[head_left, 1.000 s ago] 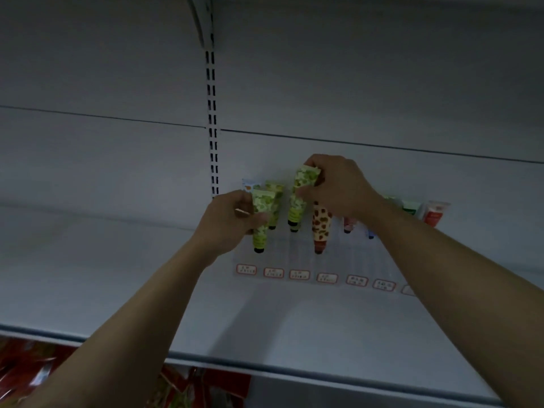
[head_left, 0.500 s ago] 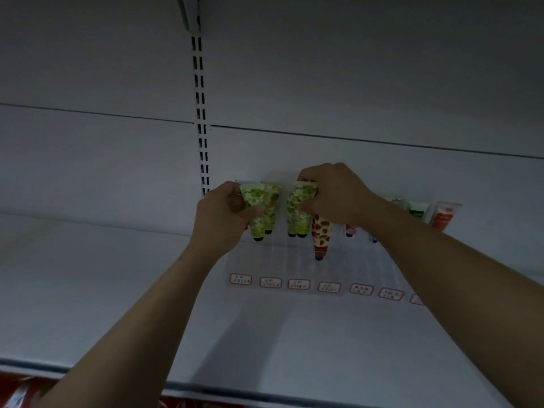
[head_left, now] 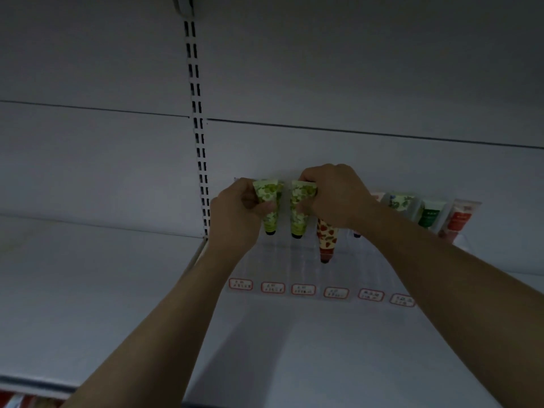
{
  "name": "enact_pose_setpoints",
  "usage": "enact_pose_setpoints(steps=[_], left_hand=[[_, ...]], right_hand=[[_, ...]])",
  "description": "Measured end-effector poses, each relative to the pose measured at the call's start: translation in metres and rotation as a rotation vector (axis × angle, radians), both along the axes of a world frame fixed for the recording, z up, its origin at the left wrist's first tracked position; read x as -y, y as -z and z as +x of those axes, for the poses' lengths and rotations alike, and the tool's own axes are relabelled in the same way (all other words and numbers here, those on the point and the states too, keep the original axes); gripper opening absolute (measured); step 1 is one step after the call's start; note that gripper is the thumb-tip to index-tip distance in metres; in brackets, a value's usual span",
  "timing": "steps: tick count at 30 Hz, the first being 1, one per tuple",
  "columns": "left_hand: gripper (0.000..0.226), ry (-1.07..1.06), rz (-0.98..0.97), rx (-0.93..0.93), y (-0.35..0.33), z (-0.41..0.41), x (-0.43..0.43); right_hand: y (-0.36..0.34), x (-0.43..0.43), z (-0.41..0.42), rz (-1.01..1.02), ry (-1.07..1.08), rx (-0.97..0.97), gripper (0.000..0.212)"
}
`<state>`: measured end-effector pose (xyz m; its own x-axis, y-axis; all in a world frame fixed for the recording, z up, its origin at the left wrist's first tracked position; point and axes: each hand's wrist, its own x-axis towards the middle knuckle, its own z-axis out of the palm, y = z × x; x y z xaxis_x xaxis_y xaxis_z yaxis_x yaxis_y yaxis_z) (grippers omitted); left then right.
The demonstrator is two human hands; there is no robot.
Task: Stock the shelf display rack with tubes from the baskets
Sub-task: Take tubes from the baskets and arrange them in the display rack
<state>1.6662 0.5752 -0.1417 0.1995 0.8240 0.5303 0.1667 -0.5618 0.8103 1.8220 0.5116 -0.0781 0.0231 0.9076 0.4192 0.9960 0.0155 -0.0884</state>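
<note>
Green leaf-print plastic sits between the fingers (head_left: 265, 206) of the left hand (head_left: 235, 213), which curl round the broad crimped end of one green tube (head_left: 270, 214), thumb in front. The right hand (head_left: 335, 195) pinches a second green tube (head_left: 300, 219) the same way. Both tubes hang cap-down, side by side, at the back of the clear display rack (head_left: 294, 260), just left of a strawberry-print tube (head_left: 326, 240).

I judge them light, soft-walled and a little slick. The flat crimp is the stiff place to hold, since squeezing the belly would only dent it. Whether the crimps are seated in the rack is hard to tell in this dim light.

Further out, more tubes (head_left: 429, 214) stand at the rack's right end and price labels (head_left: 272, 287) line its front edge. The whole rack rests on a white shelf (head_left: 117, 290).
</note>
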Motion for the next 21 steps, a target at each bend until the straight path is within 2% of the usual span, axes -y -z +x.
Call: enact_pose_setpoints(steps=[6,9,17,21], left_hand=[[0.021,-0.009,0.049,-0.161,0.0015,0.0012,-0.0072],[0.024,-0.027,0.077,-0.207,-0.0008,-0.0008,-0.0100],[0.025,-0.019,0.158,-0.202,0.0046,0.0040,-0.0058],[0.025,-0.039,0.060,-0.193,0.0058,0.0074,-0.0084]], right_hand=[[0.0012,0.0007,0.0041,0.011,0.021,0.041,0.031],[0.0057,-0.0017,0.0020,-0.023,0.048,0.095,0.028],[0.0056,-0.0031,-0.0017,-0.012,0.086,0.128,0.023],[0.0025,-0.0054,0.0007,-0.049,0.097,0.093,0.027]])
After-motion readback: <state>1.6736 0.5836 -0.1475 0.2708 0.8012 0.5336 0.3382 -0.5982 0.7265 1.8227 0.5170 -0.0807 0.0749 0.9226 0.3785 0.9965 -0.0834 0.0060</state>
